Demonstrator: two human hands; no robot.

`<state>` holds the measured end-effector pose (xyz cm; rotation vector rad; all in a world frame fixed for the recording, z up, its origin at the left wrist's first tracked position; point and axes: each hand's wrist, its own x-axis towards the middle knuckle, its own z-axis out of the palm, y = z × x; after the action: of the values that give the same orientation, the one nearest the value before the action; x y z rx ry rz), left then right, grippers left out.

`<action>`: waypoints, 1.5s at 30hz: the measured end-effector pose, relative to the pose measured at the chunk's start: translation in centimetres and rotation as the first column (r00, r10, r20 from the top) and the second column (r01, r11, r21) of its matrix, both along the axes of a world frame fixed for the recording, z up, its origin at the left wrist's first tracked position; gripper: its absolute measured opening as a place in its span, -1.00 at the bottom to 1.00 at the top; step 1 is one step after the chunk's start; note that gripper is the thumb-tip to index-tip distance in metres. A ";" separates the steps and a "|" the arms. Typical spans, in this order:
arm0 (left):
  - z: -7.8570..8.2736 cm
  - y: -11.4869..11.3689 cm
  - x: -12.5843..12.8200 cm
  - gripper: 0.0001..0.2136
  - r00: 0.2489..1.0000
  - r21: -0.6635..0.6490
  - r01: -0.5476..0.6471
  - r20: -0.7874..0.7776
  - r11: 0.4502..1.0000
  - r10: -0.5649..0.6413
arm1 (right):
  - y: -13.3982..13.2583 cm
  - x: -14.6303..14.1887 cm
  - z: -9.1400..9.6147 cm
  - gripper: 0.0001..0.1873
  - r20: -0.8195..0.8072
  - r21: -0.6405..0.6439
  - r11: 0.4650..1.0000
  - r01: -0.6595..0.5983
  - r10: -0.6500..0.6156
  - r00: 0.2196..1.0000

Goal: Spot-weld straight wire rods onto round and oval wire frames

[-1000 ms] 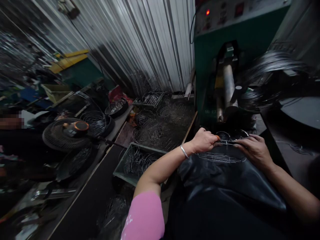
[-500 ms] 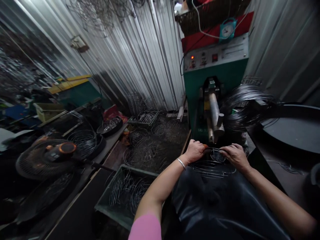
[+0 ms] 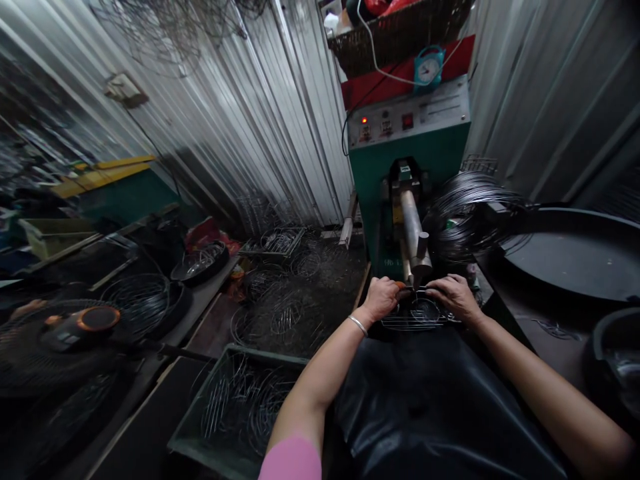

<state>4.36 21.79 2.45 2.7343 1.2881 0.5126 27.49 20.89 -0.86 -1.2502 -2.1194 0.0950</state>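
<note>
Under the arm of a green spot-welding machine (image 3: 360, 193), a round wire rack (image 3: 413, 324) with a small ring in it is held between both hands. My left hand (image 3: 383, 299) is closed at the rack's far left, with a silver bangle on the wrist. An orange-ended tool (image 3: 400, 285) sticks out of that hand; its kind is hard to make out. My right hand (image 3: 455, 297) pinches the rack's far right edge. The metal electrode (image 3: 414, 227) comes down between the hands, close to the wire; whether it touches is unclear.
A coil of wire (image 3: 475, 200) and a large black pan (image 3: 575, 260) lie to the right. A green crate (image 3: 187, 417) of wire pieces stands at left. Behind it are wire parts on the floor and a fan (image 3: 85, 327). A black apron (image 3: 425, 400) covers the lap.
Both hands and the wire rack have moved forward, closer under the electrode. The whole view has shifted a little, so the machine appears farther left.
</note>
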 end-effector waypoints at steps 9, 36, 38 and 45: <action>-0.5 0.4 0.1 -0.66 1.000 -0.001 -0.025 0.012 1.000 0.025 | 0.5 0.1 -0.4 -0.55 -0.034 -0.021 1.000 -0.013 0.012 0.999; 0.6 1.8 -0.1 -0.68 0.995 -0.031 0.020 -0.102 0.999 -0.023 | -0.5 0.5 -0.7 -0.57 0.048 -0.044 0.999 0.029 -0.027 0.998; 0.5 2.1 0.0 -0.68 0.994 -0.035 0.015 -0.104 0.999 -0.018 | -0.6 0.4 -0.7 -0.57 0.043 -0.027 0.999 0.039 -0.038 0.998; 0.3 1.2 -0.7 -0.70 0.995 -0.059 0.012 0.095 0.998 -0.006 | -0.8 0.5 -0.9 -0.56 0.043 -0.024 0.997 0.073 -0.072 0.996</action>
<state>3.70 23.02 2.79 2.6325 1.2472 0.5866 27.96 20.13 -1.80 -1.3538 -2.1116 0.0651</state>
